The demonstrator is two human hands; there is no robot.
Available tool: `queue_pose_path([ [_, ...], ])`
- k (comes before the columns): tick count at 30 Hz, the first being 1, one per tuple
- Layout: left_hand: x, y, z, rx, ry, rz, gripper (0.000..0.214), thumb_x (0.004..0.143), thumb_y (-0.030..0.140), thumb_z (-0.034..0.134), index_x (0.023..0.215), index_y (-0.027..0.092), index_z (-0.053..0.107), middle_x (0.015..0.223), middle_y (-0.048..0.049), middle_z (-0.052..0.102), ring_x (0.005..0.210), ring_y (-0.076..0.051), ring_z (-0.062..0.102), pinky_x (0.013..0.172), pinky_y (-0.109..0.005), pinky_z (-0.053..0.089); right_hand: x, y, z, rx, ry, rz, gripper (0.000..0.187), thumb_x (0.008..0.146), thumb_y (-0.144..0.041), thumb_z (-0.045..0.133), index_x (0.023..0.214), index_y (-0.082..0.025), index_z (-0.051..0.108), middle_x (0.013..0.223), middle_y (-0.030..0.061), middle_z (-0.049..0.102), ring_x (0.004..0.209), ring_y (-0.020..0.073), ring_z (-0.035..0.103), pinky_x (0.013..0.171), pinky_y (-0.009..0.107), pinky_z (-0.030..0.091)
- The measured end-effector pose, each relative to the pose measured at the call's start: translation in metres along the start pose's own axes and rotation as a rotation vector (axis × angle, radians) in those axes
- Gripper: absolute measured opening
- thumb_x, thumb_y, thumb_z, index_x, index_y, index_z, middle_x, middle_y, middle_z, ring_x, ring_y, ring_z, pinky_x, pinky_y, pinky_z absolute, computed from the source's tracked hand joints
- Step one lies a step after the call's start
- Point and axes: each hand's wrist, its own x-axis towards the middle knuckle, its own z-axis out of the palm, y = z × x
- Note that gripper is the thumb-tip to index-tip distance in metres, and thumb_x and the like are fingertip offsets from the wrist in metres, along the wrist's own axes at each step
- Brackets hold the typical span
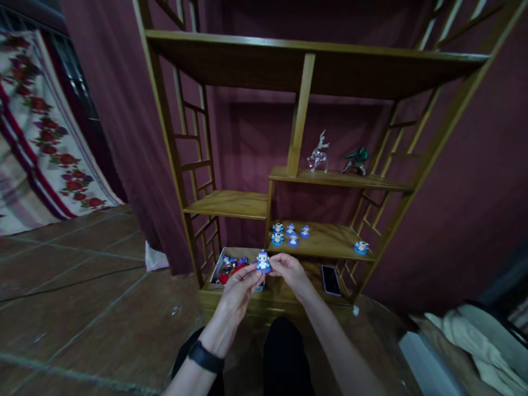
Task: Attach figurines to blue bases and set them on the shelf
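Both my hands meet in front of a wooden shelf unit [231,204]. My left hand [238,290] and my right hand [291,271] pinch one small blue-and-white figurine [263,261] between their fingertips, upright. Just behind it, a box of toys [229,267] sits on the bottom board. Several matching blue figurines [290,234] stand in a cluster on the low shelf behind my hands. One more blue figurine [361,247] stands alone at that shelf's right end. A black band wraps my left wrist.
A phone [330,279] lies on the bottom board at right. A clear glass figure [318,154] and a dark green figure [356,160] stand on a higher shelf. Red curtain behind, patterned cloth [37,126] at left, bedding [470,335] at lower right, tiled floor.
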Motion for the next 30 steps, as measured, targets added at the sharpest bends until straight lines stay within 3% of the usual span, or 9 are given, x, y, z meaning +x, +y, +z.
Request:
queue_pose_path([
  [6, 0.011, -0.011, 0.013, 0.135, -0.09, 0.016, 0.03, 0.06, 0.005, 0.074, 0.088, 0.012, 0.068, 0.082, -0.0078, 0.072, 0.075, -0.014, 0.066, 0.075, -0.023, 0.052, 0.007, 0.008, -0.013, 0.078, 0.0, -0.121, 0.035, 0.061, -0.038, 0.073, 0.089, -0.019, 0.064, 0.083, 0.0015, 0.068, 0.076, 0.0155, 0.061, 0.077, 0.031, 0.047],
  [12, 0.008, -0.025, 0.027, 0.269, -0.097, 0.042, 0.036, 0.054, 0.014, 0.079, 0.088, 0.011, 0.068, 0.083, -0.0077, 0.072, 0.075, -0.014, 0.065, 0.073, -0.023, 0.049, 0.01, 0.032, -0.033, 0.021, -0.01, -0.133, 0.028, 0.061, -0.031, 0.071, 0.086, -0.019, 0.062, 0.076, -0.0017, 0.064, 0.068, 0.0125, 0.058, 0.067, 0.025, 0.046],
  [19, 0.026, -0.047, 0.043, 0.208, -0.096, -0.054, 0.038, 0.049, 0.007, 0.081, 0.083, 0.011, 0.067, 0.08, -0.0079, 0.071, 0.072, -0.015, 0.066, 0.074, -0.024, 0.05, 0.01, 0.036, -0.059, -0.075, 0.068, -0.097, 0.022, 0.061, -0.023, 0.067, 0.082, -0.02, 0.062, 0.075, -0.002, 0.064, 0.069, 0.0135, 0.059, 0.066, 0.024, 0.047],
  [23, 0.037, -0.06, 0.05, 0.159, -0.129, -0.073, 0.036, 0.056, 0.004, 0.076, 0.09, 0.013, 0.065, 0.085, -0.0084, 0.07, 0.08, -0.016, 0.067, 0.079, -0.028, 0.052, 0.018, 0.034, -0.082, -0.104, 0.093, -0.116, 0.023, 0.06, -0.024, 0.067, 0.081, -0.02, 0.062, 0.075, -0.0013, 0.065, 0.069, 0.0141, 0.06, 0.067, 0.026, 0.048],
  [26, 0.038, -0.065, 0.044, 0.165, -0.138, -0.114, 0.031, 0.063, 0.005, 0.072, 0.092, 0.013, 0.065, 0.088, -0.0097, 0.069, 0.085, -0.018, 0.067, 0.081, -0.03, 0.052, 0.033, 0.033, -0.108, -0.129, 0.197, -0.163, 0.023, 0.061, -0.025, 0.066, 0.083, -0.019, 0.062, 0.075, -0.0013, 0.064, 0.068, 0.0136, 0.059, 0.067, 0.026, 0.048],
  [30, 0.039, -0.065, 0.014, 0.206, -0.052, -0.183, 0.027, 0.064, 0.003, 0.069, 0.089, 0.012, 0.067, 0.091, -0.0111, 0.07, 0.084, -0.02, 0.067, 0.079, -0.03, 0.054, 0.063, 0.034, -0.148, -0.228, 0.383, -0.197, 0.027, 0.06, -0.027, 0.065, 0.085, -0.019, 0.061, 0.076, -0.0006, 0.065, 0.071, 0.0149, 0.061, 0.072, 0.029, 0.05],
])
